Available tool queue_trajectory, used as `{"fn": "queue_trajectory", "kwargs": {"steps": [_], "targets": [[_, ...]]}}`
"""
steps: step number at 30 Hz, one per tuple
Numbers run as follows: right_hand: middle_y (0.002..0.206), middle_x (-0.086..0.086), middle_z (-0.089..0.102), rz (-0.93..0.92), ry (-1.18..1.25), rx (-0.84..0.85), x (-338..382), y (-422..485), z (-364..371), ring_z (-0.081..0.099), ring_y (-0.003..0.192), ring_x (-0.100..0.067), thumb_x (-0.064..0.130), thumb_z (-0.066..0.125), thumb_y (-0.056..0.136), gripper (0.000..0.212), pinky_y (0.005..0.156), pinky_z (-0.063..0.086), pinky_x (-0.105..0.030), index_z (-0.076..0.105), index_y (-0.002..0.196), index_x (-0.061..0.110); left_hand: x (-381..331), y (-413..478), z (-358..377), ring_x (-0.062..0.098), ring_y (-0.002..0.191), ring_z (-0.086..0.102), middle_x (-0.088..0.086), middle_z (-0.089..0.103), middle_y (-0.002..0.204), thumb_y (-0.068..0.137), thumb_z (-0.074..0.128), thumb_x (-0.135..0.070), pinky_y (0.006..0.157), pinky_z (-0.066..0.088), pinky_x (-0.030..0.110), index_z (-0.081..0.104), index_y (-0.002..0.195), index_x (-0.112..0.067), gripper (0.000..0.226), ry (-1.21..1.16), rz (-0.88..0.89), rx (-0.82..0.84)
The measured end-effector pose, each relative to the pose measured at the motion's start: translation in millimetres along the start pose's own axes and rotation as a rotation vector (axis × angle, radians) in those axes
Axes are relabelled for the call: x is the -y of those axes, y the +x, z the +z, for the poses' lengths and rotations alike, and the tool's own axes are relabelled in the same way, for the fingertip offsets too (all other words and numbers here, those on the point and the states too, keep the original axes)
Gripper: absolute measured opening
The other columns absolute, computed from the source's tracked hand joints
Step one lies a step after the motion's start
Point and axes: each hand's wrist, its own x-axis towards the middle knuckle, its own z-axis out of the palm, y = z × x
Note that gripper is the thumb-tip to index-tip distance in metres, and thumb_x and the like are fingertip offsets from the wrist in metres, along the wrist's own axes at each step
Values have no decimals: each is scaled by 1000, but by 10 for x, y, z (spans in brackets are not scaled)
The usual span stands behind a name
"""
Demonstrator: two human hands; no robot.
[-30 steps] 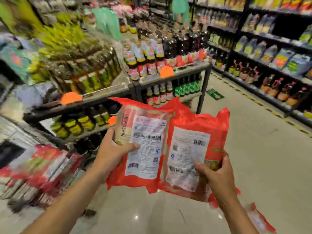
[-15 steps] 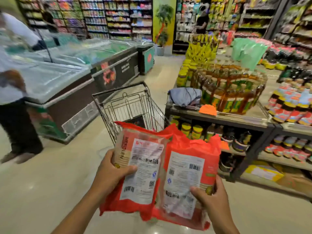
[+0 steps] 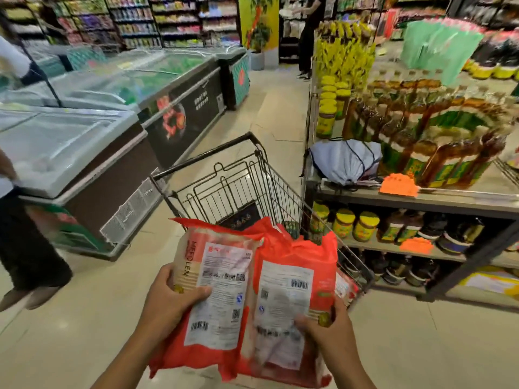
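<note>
I hold two red food packets side by side, white back labels facing me. My left hand (image 3: pixel 171 301) grips the left packet (image 3: pixel 216 290) by its left edge, thumb across the label. My right hand (image 3: pixel 328 329) grips the right packet (image 3: pixel 292 299) at its lower right, thumb on the label. Both packets hang just in front of a wire shopping cart (image 3: pixel 238 186), over its near end. A dark item lies inside the cart.
Chest freezers (image 3: pixel 92 141) line the left side. A shelf unit (image 3: pixel 421 197) with bottles, jars and a grey bag (image 3: pixel 345 161) stands right of the cart. One person (image 3: pixel 19 248) stands at far left, another (image 3: pixel 309 37) down the aisle.
My view has swung left from the bottle shelves to the cart and freezers. The cart has come closer, and the packets now sit just before it. Both grips are unchanged.
</note>
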Motion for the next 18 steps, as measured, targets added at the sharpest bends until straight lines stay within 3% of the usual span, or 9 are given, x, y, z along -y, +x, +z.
{"fn": "queue_trajectory", "kwargs": {"steps": [4, 9, 13, 15, 18], "targets": [[92, 8, 77, 83, 52, -21, 101, 616, 343, 74, 76, -5, 20, 94, 52, 67, 67, 54, -28, 58, 109, 26, -260, 825, 24, 26, 75, 79, 8, 79, 97, 66, 93, -14, 71, 64, 50, 57, 111, -19, 57, 64, 4, 72], [98, 1, 78, 172, 118, -160, 92, 1376, 543, 77, 82, -17, 11, 92, 64, 62, 74, 59, -39, 59, 115, 23, -446, 2041, 354, 22, 82, 77, 0, 76, 102, 44, 94, -41, 76, 63, 51, 54, 108, -33, 76, 185, -11, 185], [105, -2, 77, 290, 158, -334, -220, 1928, 697, 76, 91, -24, 18, 91, 67, 67, 88, 58, -51, 55, 122, 21, -400, 3121, 941, 21, 83, 76, -1, 72, 104, 57, 96, -36, 71, 62, 43, 50, 118, -27, 76, 346, 11, 384], [106, -4, 75, 350, 172, -437, -424, 2197, 817, 74, 93, -25, 17, 90, 69, 64, 88, 58, -49, 53, 122, 20, -225, 3706, 1262, 23, 86, 75, 1, 71, 107, 54, 95, -42, 76, 62, 45, 48, 122, -24, 85, 378, -5, 476], [103, -10, 72, 452, 186, -607, -739, 2603, 1007, 70, 91, -26, 20, 92, 66, 62, 73, 54, -36, 55, 116, 15, 124, 4491, 1759, 27, 93, 72, 9, 69, 114, 52, 97, -38, 86, 59, 51, 49, 124, -16, 88, 427, -88, 575]]}}
